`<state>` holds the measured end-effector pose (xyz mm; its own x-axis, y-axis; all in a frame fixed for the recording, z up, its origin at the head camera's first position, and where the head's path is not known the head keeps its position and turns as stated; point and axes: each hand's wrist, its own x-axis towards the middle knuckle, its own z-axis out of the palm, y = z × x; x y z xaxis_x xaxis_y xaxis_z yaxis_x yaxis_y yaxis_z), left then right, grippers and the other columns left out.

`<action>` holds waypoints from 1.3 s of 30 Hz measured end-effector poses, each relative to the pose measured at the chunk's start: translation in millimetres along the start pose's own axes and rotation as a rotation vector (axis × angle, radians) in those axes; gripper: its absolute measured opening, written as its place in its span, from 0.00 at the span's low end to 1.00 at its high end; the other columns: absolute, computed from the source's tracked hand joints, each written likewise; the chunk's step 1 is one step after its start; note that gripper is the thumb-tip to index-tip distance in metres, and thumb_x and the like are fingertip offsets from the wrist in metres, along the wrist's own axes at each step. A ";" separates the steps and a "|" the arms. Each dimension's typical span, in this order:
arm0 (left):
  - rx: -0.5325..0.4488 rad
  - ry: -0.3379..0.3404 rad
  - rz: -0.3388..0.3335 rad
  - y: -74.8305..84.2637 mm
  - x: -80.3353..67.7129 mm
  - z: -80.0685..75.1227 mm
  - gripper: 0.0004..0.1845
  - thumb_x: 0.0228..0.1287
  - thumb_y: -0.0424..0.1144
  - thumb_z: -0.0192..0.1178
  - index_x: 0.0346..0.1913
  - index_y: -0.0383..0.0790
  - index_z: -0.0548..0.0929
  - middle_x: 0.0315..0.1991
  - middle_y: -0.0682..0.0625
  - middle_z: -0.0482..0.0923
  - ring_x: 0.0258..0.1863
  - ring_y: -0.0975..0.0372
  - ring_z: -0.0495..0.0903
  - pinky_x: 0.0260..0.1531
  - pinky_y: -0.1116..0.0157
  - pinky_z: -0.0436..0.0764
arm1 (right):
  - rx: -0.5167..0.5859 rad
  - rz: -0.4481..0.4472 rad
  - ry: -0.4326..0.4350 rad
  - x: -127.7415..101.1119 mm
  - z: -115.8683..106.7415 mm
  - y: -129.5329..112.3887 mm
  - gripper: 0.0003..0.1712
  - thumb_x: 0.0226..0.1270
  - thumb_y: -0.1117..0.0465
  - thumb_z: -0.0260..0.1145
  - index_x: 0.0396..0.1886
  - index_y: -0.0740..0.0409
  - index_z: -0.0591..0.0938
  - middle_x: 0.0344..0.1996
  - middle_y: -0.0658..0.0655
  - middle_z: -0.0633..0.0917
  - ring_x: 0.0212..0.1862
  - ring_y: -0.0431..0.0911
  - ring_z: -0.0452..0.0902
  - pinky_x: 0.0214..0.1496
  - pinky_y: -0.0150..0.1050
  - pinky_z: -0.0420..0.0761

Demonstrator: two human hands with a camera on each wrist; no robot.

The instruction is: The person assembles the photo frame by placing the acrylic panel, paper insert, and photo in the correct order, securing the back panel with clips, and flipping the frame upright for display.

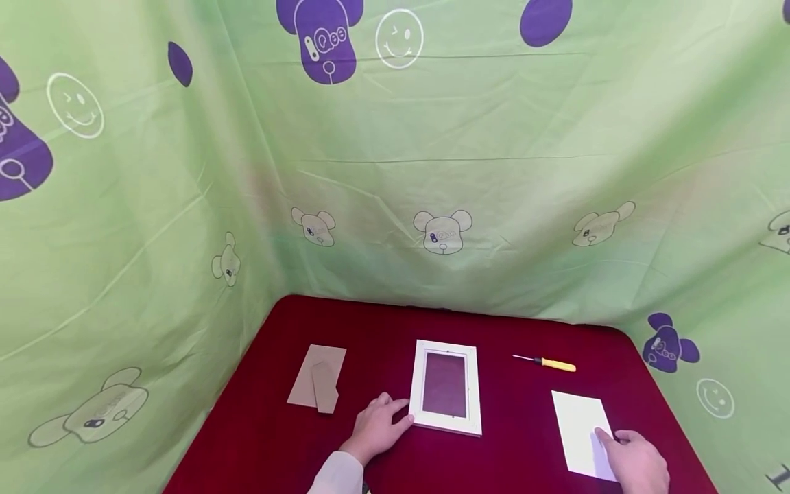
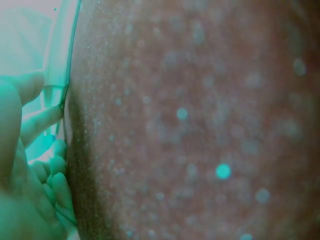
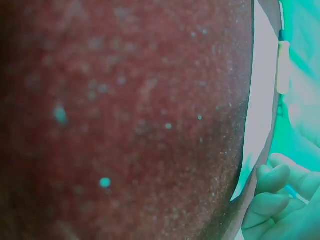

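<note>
A white picture frame (image 1: pixel 417 381) lies on the red table, a dark panel filling its middle and small dark tabs along the inner edge. My left hand (image 1: pixel 381 424) holds the frame's near left corner with thumb and forefinger; the left wrist view has the fingertips (image 2: pixel 37 82) right at the frame's edge (image 2: pixel 60 45). To the right lies a white sheet of paper (image 1: pixel 577 425). My right hand (image 1: pixel 636 458) pinches its right edge, thumb on top. In the right wrist view the fingers (image 3: pixel 272 177) are curled beside the sheet (image 3: pixel 260 95).
A brown backing board (image 1: pixel 302 384) with a fold-out stand (image 1: pixel 324 391) lies left of the frame. Behind the paper lies a screwdriver (image 1: pixel 558 365) with a yellow handle. Green printed cloth (image 1: pixel 370 178) hangs around the table (image 1: pixel 370 322).
</note>
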<state>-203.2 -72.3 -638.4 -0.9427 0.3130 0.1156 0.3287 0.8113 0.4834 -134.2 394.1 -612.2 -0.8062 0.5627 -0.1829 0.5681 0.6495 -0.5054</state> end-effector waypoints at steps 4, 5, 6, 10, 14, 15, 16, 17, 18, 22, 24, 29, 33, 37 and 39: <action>0.001 -0.003 0.001 0.8 -1.3 -0.4 0.24 0.64 0.60 0.57 0.57 0.53 0.84 0.31 0.60 0.63 0.28 0.67 0.64 0.23 0.67 0.67 | -0.022 0.004 -0.023 -1.2 0.1 2.1 0.52 0.60 0.29 0.59 0.55 0.77 0.73 0.51 0.78 0.75 0.48 0.74 0.69 0.44 0.62 0.70; 0.001 -0.004 0.001 1.0 -1.5 -0.6 0.24 0.64 0.60 0.57 0.57 0.53 0.84 0.31 0.60 0.63 0.28 0.67 0.64 0.22 0.67 0.67 | -0.026 0.003 -0.027 -1.5 0.2 2.5 0.53 0.59 0.28 0.59 0.56 0.78 0.72 0.52 0.78 0.75 0.48 0.74 0.69 0.44 0.63 0.70; 0.001 -0.004 0.001 1.2 -1.5 -0.7 0.24 0.64 0.60 0.57 0.57 0.53 0.84 0.31 0.60 0.63 0.28 0.67 0.64 0.22 0.67 0.67 | -0.026 0.001 -0.030 -1.8 0.2 3.0 0.54 0.58 0.28 0.60 0.56 0.78 0.72 0.52 0.79 0.75 0.48 0.75 0.69 0.44 0.63 0.70; 0.001 0.001 0.001 1.5 -1.2 -0.9 0.24 0.64 0.60 0.58 0.56 0.53 0.84 0.32 0.60 0.63 0.28 0.67 0.64 0.23 0.67 0.67 | -0.039 -0.024 -0.030 -1.4 0.0 3.2 0.55 0.56 0.27 0.61 0.55 0.79 0.72 0.51 0.79 0.75 0.47 0.74 0.70 0.43 0.63 0.71; 0.008 0.007 0.000 0.7 -0.4 -0.1 0.24 0.64 0.61 0.57 0.57 0.53 0.84 0.32 0.60 0.64 0.29 0.67 0.65 0.23 0.66 0.68 | -0.055 -0.037 -0.032 -0.6 -0.6 1.7 0.54 0.54 0.28 0.64 0.54 0.78 0.73 0.50 0.79 0.76 0.45 0.73 0.72 0.41 0.62 0.72; 0.010 0.008 0.000 0.3 -0.2 0.3 0.24 0.64 0.61 0.57 0.57 0.53 0.84 0.32 0.60 0.64 0.29 0.67 0.65 0.24 0.66 0.68 | -0.058 -0.037 -0.032 -0.4 -0.7 1.3 0.54 0.54 0.28 0.65 0.53 0.78 0.74 0.49 0.79 0.76 0.45 0.73 0.72 0.41 0.62 0.72; 0.011 0.010 0.000 -0.2 0.0 0.7 0.24 0.64 0.61 0.57 0.57 0.53 0.84 0.33 0.60 0.64 0.29 0.67 0.65 0.24 0.66 0.68 | -0.058 -0.037 -0.030 -0.4 -0.7 0.9 0.54 0.53 0.29 0.66 0.53 0.78 0.74 0.49 0.78 0.76 0.45 0.73 0.72 0.40 0.61 0.73; 0.011 0.011 0.000 -0.6 0.2 1.1 0.24 0.64 0.61 0.57 0.57 0.53 0.84 0.33 0.60 0.64 0.29 0.67 0.66 0.24 0.66 0.68 | -0.059 -0.036 -0.029 -0.3 -0.6 0.7 0.53 0.52 0.29 0.67 0.53 0.78 0.75 0.49 0.78 0.77 0.44 0.73 0.73 0.40 0.61 0.73; 0.012 0.011 -0.001 -0.9 0.2 1.3 0.25 0.64 0.61 0.57 0.57 0.53 0.84 0.33 0.60 0.64 0.30 0.67 0.66 0.24 0.66 0.68 | -0.060 -0.036 -0.028 -0.4 -0.6 0.4 0.53 0.52 0.29 0.67 0.52 0.77 0.75 0.49 0.78 0.77 0.44 0.72 0.73 0.40 0.61 0.73; 0.010 0.013 -0.001 -1.6 0.1 1.7 0.24 0.64 0.61 0.57 0.56 0.53 0.84 0.33 0.60 0.64 0.30 0.67 0.66 0.24 0.65 0.69 | -0.065 -0.051 -0.022 0.2 0.3 0.7 0.52 0.50 0.30 0.69 0.50 0.76 0.77 0.47 0.77 0.78 0.43 0.72 0.74 0.39 0.60 0.72; 0.011 0.012 -0.002 -1.6 0.1 1.7 0.25 0.64 0.61 0.57 0.57 0.53 0.84 0.33 0.60 0.64 0.30 0.67 0.66 0.25 0.66 0.69 | -0.068 -0.058 -0.021 1.0 1.0 1.2 0.51 0.50 0.30 0.69 0.49 0.75 0.78 0.45 0.76 0.79 0.42 0.72 0.74 0.37 0.60 0.73; 0.009 0.002 -0.011 -1.8 0.9 1.7 0.25 0.64 0.61 0.57 0.57 0.53 0.84 0.33 0.60 0.64 0.30 0.67 0.66 0.25 0.66 0.68 | -0.066 -0.057 -0.017 1.7 2.2 1.5 0.48 0.49 0.31 0.70 0.47 0.74 0.80 0.43 0.75 0.80 0.40 0.71 0.75 0.35 0.58 0.72; 0.006 -0.007 -0.017 -1.7 1.0 1.3 0.25 0.64 0.61 0.57 0.57 0.53 0.84 0.33 0.60 0.64 0.30 0.67 0.66 0.25 0.66 0.68 | -0.065 -0.053 -0.016 1.4 3.0 2.4 0.47 0.50 0.32 0.70 0.46 0.74 0.80 0.43 0.76 0.80 0.39 0.71 0.75 0.35 0.58 0.72; 0.001 -0.009 -0.015 -1.3 0.4 0.9 0.25 0.64 0.61 0.56 0.58 0.53 0.83 0.34 0.60 0.64 0.30 0.67 0.66 0.25 0.66 0.68 | -0.059 -0.043 -0.020 1.4 2.8 2.5 0.47 0.50 0.33 0.71 0.47 0.74 0.80 0.43 0.76 0.80 0.40 0.71 0.75 0.35 0.58 0.73; -0.003 -0.001 -0.006 -1.4 0.2 1.0 0.25 0.64 0.61 0.56 0.57 0.53 0.84 0.34 0.60 0.64 0.30 0.67 0.66 0.24 0.66 0.68 | -0.052 -0.033 -0.021 1.1 2.4 2.0 0.46 0.51 0.35 0.71 0.48 0.75 0.79 0.45 0.76 0.80 0.41 0.71 0.74 0.37 0.58 0.72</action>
<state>-203.8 -72.9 -639.9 -0.9447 0.3084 0.1114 0.3224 0.8118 0.4869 -134.4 394.8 -615.4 -0.8274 0.5302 -0.1850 0.5487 0.6932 -0.4673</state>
